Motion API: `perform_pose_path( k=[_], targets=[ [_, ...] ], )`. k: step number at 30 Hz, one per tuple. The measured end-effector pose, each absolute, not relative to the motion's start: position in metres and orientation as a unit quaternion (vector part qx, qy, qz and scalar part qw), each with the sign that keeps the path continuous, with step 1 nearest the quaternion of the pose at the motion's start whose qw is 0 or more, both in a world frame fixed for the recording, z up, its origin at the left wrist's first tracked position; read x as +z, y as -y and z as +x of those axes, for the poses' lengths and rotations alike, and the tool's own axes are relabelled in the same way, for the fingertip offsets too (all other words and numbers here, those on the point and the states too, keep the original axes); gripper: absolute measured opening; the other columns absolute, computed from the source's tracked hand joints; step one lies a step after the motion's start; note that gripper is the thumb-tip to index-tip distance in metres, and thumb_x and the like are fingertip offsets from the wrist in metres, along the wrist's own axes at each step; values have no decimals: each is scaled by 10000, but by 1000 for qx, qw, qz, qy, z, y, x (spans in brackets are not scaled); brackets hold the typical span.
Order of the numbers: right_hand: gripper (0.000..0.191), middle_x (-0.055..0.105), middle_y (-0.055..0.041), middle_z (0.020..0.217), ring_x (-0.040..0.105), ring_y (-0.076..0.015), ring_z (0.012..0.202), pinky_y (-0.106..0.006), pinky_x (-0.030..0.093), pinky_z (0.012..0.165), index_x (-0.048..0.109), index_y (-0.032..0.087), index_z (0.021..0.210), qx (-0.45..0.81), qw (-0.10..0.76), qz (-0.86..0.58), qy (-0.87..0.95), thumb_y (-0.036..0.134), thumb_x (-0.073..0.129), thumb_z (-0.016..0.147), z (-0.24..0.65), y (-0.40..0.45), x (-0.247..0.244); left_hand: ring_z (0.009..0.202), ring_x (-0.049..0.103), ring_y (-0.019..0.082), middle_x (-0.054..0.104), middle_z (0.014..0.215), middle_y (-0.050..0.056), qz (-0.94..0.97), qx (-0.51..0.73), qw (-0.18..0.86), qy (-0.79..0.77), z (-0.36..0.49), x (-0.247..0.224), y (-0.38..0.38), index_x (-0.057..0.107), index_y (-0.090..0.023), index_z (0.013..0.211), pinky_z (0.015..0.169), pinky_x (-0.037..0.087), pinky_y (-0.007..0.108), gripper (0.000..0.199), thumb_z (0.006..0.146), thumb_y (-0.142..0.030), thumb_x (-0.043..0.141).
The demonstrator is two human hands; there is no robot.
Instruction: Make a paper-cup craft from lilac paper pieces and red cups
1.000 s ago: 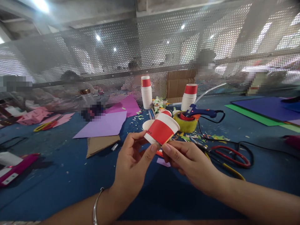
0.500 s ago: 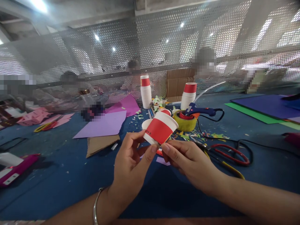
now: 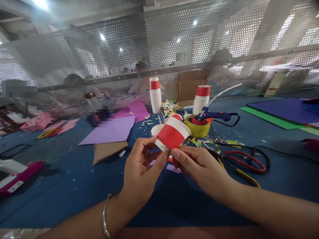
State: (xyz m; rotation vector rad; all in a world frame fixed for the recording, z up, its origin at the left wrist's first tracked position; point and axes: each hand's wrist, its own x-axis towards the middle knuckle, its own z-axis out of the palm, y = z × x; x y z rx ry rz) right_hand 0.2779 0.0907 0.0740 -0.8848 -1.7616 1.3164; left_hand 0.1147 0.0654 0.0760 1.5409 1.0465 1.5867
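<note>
A white paper cup with a red band [image 3: 172, 134] is held tilted above the table, its rim toward the upper right. My left hand [image 3: 143, 166] is closed on the cup's lower left side, thumb near its base. Fingers of my right hand [image 3: 196, 166] pinch at the lower edge of the same cup; whether they also hold something small there is hidden. Behind it, partly covered, are another white cup [image 3: 157, 129] and more red and white cup parts. Small purple paper pieces [image 3: 173, 168] lie on the table below the hands.
Two stacks of cups, left [image 3: 156, 96] and right [image 3: 201, 99], stand at the back. A blue glue gun [image 3: 215, 115] rests on a yellow tape roll [image 3: 198, 129]. Scissors [image 3: 245, 161] lie at right, purple paper [image 3: 109, 131] and cardboard [image 3: 109, 151] at left. A perforated screen [image 3: 174, 43] borders the far side.
The cup tips slightly further clockwise in my fingers, its grip otherwise alike. The view shifts a little; the table items stay in place.
</note>
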Motion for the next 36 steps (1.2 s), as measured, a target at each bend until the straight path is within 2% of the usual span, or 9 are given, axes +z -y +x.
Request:
perform_pose_path(
  k=[16,21,25,29,32,36],
  targets=[
    [477,412,27,619,328,-90,518,-227,245,426,503,195,677,497,402,-335,693,569,443,967,278,-88,71,989,634,200,593,1082,60,647,600,245,-402,109,69,-63,581,-227,1162,840,591,349,333,858,-200,713],
    [465,360,58,553,283,-77,452,-230,222,405,509,200,673,499,403,-341,688,556,452,967,279,-87,70,1031,621,199,576,1123,63,659,597,211,-406,108,70,-64,592,-230,1169,878,574,345,358,841,-190,732],
    [462,356,64,538,291,-75,441,-228,224,406,516,199,678,489,404,-332,699,540,439,979,280,-86,72,1035,625,182,605,1131,59,627,617,272,-391,111,71,-65,579,-232,1163,918,544,330,370,835,-215,749],
    [460,397,52,563,334,-78,476,-225,252,432,508,195,669,464,406,-324,718,513,428,993,280,-87,75,1022,646,166,664,1105,51,546,637,396,-374,113,72,-68,582,-226,1143,867,547,272,353,843,-303,751],
    [453,407,50,578,347,-80,495,-226,268,452,490,197,662,463,405,-326,718,499,431,994,279,-89,74,957,671,151,694,1055,39,503,621,468,-377,113,72,-69,599,-219,1108,849,551,275,289,872,-335,721],
    [445,395,49,580,329,-90,508,-238,264,464,489,199,663,467,405,-330,713,500,441,987,278,-90,72,929,672,150,684,1064,25,507,621,459,-385,112,73,-69,600,-228,1092,847,555,304,270,867,-303,729]
  ],
)
